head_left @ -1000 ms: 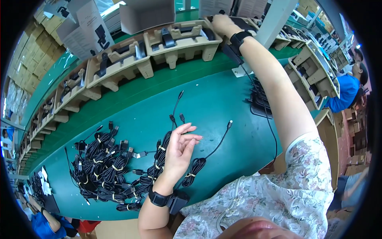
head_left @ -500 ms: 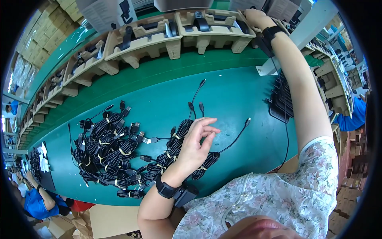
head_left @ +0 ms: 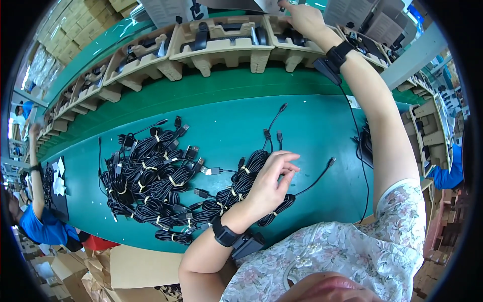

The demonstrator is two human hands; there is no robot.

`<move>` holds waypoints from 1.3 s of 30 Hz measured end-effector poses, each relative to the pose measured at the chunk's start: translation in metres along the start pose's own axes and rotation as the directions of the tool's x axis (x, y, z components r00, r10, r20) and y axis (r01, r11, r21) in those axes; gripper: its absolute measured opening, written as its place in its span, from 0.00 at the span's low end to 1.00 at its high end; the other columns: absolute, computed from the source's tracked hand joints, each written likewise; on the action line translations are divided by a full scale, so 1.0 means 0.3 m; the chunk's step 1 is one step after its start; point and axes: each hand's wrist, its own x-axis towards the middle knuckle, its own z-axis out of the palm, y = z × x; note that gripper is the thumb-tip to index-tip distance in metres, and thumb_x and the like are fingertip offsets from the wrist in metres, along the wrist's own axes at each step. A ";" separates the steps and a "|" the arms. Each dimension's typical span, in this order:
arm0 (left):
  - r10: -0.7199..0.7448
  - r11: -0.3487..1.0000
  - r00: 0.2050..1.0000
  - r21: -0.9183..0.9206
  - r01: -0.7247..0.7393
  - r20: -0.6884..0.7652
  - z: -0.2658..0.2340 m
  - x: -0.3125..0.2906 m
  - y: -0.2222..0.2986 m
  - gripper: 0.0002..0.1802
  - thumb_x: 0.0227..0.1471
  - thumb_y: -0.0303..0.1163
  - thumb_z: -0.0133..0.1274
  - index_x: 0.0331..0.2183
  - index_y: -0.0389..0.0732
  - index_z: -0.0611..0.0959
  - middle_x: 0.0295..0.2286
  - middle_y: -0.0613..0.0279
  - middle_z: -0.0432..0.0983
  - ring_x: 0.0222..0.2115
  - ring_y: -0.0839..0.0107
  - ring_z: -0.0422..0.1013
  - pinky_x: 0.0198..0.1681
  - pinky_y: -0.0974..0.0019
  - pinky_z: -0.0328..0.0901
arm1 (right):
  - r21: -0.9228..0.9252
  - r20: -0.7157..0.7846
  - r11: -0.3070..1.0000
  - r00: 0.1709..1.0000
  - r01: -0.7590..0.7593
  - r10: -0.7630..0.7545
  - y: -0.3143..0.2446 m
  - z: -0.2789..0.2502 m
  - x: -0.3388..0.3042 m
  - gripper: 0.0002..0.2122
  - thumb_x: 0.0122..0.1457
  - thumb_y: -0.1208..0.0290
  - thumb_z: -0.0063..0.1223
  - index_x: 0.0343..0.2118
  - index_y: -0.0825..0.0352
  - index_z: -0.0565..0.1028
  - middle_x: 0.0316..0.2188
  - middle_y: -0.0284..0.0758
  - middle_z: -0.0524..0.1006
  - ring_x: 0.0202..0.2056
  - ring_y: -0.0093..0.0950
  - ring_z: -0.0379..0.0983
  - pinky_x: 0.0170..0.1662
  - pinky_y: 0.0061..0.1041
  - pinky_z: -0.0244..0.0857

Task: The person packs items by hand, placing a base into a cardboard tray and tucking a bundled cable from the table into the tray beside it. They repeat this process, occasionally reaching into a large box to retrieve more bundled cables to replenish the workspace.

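Note:
My left hand (head_left: 271,182) hovers over or lies against a black cable bundle (head_left: 250,170), with thumb and fingers loosely curved and apart. Several more tied black cables (head_left: 151,176) are heaped to its left on the green table. One cable end (head_left: 317,173) sticks out to the right of this hand. At the far side, my right hand (head_left: 306,21) reaches past a moulded pulp tray (head_left: 259,59) to a grey printed panel (head_left: 236,5). Its fingertips are near the panel's edge; whether they grip anything is not clear. Dark parts sit inside the trays.
A row of pulp trays (head_left: 113,85) curves along the far side. A grey post (head_left: 417,58) rises at the right, beside black items (head_left: 366,143) on the table. An open carton (head_left: 143,269) stands at the near edge. A blue-shirted co-worker (head_left: 45,221) is at far left.
My right hand has moved leftward and up from the tray's right end to the grey panel. My left hand stays by the cables. The whole view has shifted. The co-worker's arm has risen toward the trays.

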 end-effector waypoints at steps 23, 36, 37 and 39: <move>0.019 0.998 0.999 0.058 -0.021 0.026 -0.011 -0.012 0.002 0.13 0.49 0.16 0.43 0.40 0.33 0.71 0.40 0.54 0.65 0.38 0.68 0.70 0.41 0.69 0.67 | 0.115 -0.395 0.925 0.838 -0.362 0.377 0.232 -0.044 0.178 0.17 0.52 0.66 0.45 0.42 0.71 0.64 0.27 0.51 0.74 0.30 0.46 0.72 0.31 0.40 0.65; -0.027 0.998 0.998 0.065 0.023 0.060 -0.002 0.017 -0.024 0.13 0.51 0.16 0.42 0.41 0.33 0.70 0.40 0.56 0.64 0.38 0.69 0.70 0.42 0.70 0.65 | 0.163 0.098 0.948 0.961 -0.273 0.260 0.100 -0.489 -0.386 0.11 0.53 0.63 0.48 0.32 0.65 0.73 0.27 0.42 0.75 0.31 0.40 0.71 0.34 0.33 0.65; -0.042 0.997 0.998 0.073 0.038 0.050 -0.005 0.016 -0.018 0.13 0.51 0.16 0.42 0.41 0.33 0.70 0.41 0.57 0.64 0.38 0.69 0.70 0.42 0.70 0.65 | 0.169 0.143 0.961 0.970 -0.219 0.196 0.107 -0.511 -0.437 0.11 0.53 0.63 0.48 0.31 0.66 0.73 0.24 0.42 0.75 0.29 0.40 0.72 0.32 0.33 0.65; -0.044 0.997 0.998 0.067 0.040 0.051 0.000 0.024 -0.017 0.13 0.51 0.17 0.42 0.42 0.33 0.70 0.41 0.57 0.64 0.38 0.69 0.69 0.43 0.69 0.64 | 0.092 0.247 0.964 0.944 -0.248 0.219 0.173 -0.550 -0.571 0.12 0.52 0.62 0.49 0.33 0.66 0.73 0.25 0.42 0.75 0.30 0.39 0.72 0.32 0.32 0.66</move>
